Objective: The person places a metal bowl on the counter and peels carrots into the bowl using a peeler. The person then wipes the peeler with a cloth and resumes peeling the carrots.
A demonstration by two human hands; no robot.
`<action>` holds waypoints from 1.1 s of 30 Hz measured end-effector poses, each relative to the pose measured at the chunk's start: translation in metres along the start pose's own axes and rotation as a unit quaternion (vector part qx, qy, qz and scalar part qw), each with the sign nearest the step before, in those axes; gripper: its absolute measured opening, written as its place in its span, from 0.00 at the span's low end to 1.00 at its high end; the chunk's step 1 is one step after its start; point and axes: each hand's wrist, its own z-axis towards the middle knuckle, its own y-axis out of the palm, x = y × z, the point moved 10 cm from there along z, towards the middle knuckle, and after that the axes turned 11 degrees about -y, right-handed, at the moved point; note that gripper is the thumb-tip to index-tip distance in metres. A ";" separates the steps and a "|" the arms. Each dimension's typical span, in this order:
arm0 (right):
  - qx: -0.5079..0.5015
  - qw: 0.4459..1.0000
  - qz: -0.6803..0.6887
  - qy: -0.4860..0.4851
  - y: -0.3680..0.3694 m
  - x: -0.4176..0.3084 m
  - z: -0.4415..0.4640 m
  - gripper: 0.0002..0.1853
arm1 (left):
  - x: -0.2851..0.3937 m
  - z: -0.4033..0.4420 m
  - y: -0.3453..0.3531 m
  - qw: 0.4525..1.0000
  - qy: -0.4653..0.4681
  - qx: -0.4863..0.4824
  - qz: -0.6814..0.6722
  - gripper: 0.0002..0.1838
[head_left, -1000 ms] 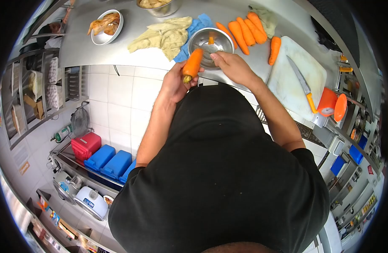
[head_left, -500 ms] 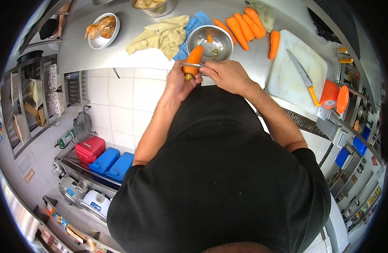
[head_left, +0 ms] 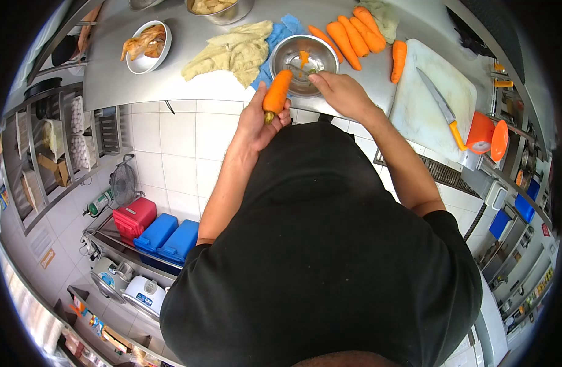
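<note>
Carrot [head_left: 277,90], smooth and tapered with a stubby greenish crown, sits in the curled left hand [head_left: 253,126] at the near left of the shiny, round metal bowl [head_left: 278,54]. The right hand [head_left: 345,95] closes around a thin tool [head_left: 297,68] over the bowl's near right side — its details are blurred. Crumpled blue cloth [head_left: 286,27] touches the bowl's left; nubbly yellow cloth [head_left: 232,52] lies beyond that — tapered loose carrots [head_left: 356,38] lie right of the bowl.

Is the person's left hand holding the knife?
No, the left hand holds a carrot; the knife lies on the cutting board.
</note>
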 end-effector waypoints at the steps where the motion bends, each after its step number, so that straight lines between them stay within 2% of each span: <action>1: 0.000 0.999 0.023 -0.026 0.000 -0.011 -0.002 0.27 | 0.002 0.000 0.001 1.000 0.002 0.014 -0.008 0.27; 4: -0.043 0.994 0.049 -0.090 0.010 -0.048 -0.012 0.23 | 0.005 -0.001 0.003 0.999 0.011 0.039 -0.018 0.25; 8: -0.041 0.989 0.029 -0.142 0.011 -0.069 -0.014 0.19 | 0.006 0.000 0.004 0.998 0.024 0.055 0.017 0.24; 11: -0.051 0.990 -0.005 -0.132 0.008 -0.067 -0.013 0.22 | 0.003 0.005 -0.001 0.999 0.019 0.039 0.012 0.24; 14: -0.018 0.993 -0.050 -0.102 0.009 -0.040 -0.004 0.24 | 0.000 0.001 0.002 0.999 0.003 0.023 0.031 0.24; 18: -0.035 0.995 -0.094 0.003 0.006 0.017 0.009 0.28 | -0.003 -0.004 0.005 0.998 0.000 0.022 0.059 0.25; 21: -0.042 0.993 -0.096 0.045 0.006 0.038 0.009 0.28 | -0.002 -0.006 0.008 0.998 -0.001 0.029 0.058 0.25; 24: -0.015 0.997 -0.061 0.038 0.002 0.029 0.005 0.29 | -0.002 -0.001 0.000 0.998 -0.001 0.042 0.038 0.26; 27: 0.008 0.998 0.010 -0.060 0.001 -0.006 0.000 0.27 | -0.002 -0.001 0.002 0.998 0.004 0.056 0.036 0.27; 30: -0.037 0.991 0.005 -0.130 0.007 -0.051 -0.012 0.24 | -0.002 0.002 0.003 0.998 0.015 0.044 0.042 0.25; 33: -0.056 0.988 -0.012 -0.145 0.007 -0.067 -0.016 0.22 | -0.004 0.008 -0.004 0.998 0.022 0.049 0.034 0.24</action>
